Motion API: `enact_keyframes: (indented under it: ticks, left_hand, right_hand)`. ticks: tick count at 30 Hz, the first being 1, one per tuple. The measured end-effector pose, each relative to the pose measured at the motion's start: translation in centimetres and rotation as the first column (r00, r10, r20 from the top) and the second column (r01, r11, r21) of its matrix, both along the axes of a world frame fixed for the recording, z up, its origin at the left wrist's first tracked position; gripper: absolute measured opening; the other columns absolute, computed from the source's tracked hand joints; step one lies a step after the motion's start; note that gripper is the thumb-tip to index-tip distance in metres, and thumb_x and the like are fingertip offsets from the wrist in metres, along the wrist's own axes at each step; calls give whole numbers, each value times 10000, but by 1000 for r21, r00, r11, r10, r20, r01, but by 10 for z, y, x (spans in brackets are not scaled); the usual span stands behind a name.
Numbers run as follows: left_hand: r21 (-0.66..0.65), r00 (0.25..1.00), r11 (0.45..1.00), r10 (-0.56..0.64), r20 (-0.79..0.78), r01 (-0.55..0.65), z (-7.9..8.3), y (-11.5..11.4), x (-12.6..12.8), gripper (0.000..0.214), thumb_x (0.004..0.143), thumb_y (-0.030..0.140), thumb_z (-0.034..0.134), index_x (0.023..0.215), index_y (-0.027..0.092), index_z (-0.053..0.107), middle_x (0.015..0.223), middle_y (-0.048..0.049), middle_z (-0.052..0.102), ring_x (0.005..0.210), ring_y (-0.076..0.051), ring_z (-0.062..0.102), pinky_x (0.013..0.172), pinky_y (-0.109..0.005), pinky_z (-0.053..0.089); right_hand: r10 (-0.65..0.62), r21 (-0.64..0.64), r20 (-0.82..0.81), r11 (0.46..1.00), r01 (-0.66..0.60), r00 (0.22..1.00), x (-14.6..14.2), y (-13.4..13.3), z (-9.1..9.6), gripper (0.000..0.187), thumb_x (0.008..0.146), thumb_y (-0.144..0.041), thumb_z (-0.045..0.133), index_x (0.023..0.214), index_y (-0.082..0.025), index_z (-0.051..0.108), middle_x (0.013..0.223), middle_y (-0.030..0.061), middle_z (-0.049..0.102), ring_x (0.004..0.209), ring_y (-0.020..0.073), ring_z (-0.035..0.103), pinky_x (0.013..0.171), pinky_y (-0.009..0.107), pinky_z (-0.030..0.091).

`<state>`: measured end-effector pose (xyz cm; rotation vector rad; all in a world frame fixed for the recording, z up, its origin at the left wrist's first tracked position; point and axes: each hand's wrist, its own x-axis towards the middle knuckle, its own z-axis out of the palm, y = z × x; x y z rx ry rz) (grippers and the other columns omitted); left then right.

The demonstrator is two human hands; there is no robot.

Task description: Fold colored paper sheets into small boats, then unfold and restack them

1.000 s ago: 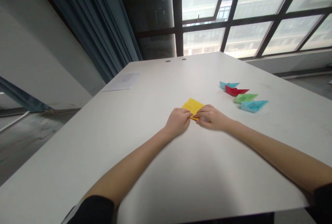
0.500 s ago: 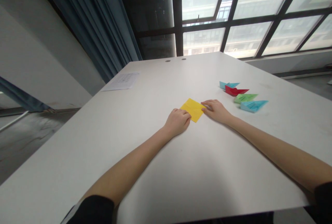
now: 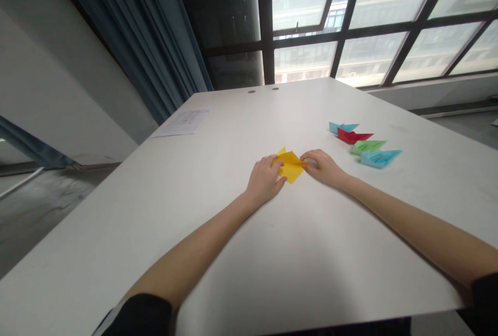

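A square of yellow origami paper point(image 3: 291, 168) lies on the white table between my hands. Its upper layer is lifted and partly folded, with a lighter yellow corner showing behind. My left hand point(image 3: 265, 178) grips the paper's left side, fingers over it and thumb near its lower edge. At the right corner, my right hand point(image 3: 322, 166) pinches the paper between thumb and fingers. The fingertips hide parts of both side corners.
Folded paper boats stand in a row to the right: a pale blue one point(image 3: 342, 127), a red one point(image 3: 353, 136), a green one point(image 3: 368, 147) and a blue one point(image 3: 380, 158). A printed sheet point(image 3: 182, 122) lies at the left edge of the white table point(image 3: 249, 253).
The yellow paper lay flat; now its upper layer is raised and a corner shows behind. My left fingers have spread and shifted over it. My right hand has moved slightly left.
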<state>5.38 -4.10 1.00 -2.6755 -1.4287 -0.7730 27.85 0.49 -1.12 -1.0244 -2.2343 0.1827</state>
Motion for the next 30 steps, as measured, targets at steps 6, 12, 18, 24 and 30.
enact_keyframes:
  ticks: [6, 12, 18, 24, 30]
  left_hand:
    - [8, 999, 1000, -25, 23, 25, -1, 2, -1, 594, 746, 282, 548, 1275, 106, 344, 1301, -169, 424, 1198, -254, 383, 982, -399, 294]
    - [-72, 995, 997, -33, -91, 27, 2, 0, 1, 203, 803, 282, 476, 925, 181, 602, 1020, -93, 622, 990, -219, 540, 894, -382, 345]
    - [-37, 992, 998, -57, -114, 53, -1, 1, 1, 194, 798, 252, 469, 922, 167, 591, 1020, -87, 619, 967, -219, 545, 851, -373, 368]
    - [-63, 980, 998, -39, -194, 28, 2, 1, 1, 199, 815, 261, 447, 968, 183, 548, 1047, -56, 607, 988, -188, 529, 828, -330, 384]
    - [0, 957, 996, 82, -278, -86, 9, -1, 1, 257, 861, 336, 375, 852, 167, 568, 910, -63, 637, 865, -207, 552, 750, -351, 367]
  right_hand:
    - [82, 41, 48, 996, -84, 995, -3, -3, 2, 268, 703, -74, 462, 845, -200, 651, 928, 52, 653, 872, 194, 573, 819, 367, 436]
    - [85, 56, 143, 994, -94, 986, -3, -5, 3, 328, 714, -61, 429, 885, -215, 663, 951, 45, 654, 890, 204, 564, 818, 380, 424]
    - [78, 21, 247, 996, -86, 966, -18, -21, 13, 275, 816, -182, 423, 988, -209, 636, 1007, 45, 655, 947, 208, 544, 837, 383, 386]
    - [65, -30, 302, 998, -59, 951, -27, -30, 19, 284, 852, -263, 405, 1031, -205, 617, 1079, 55, 635, 984, 205, 540, 846, 369, 369]
    - [-5, -31, 311, 999, 16, 950, -25, -30, 18, 266, 839, -274, 429, 1021, -218, 614, 1079, 51, 634, 993, 207, 540, 851, 363, 365]
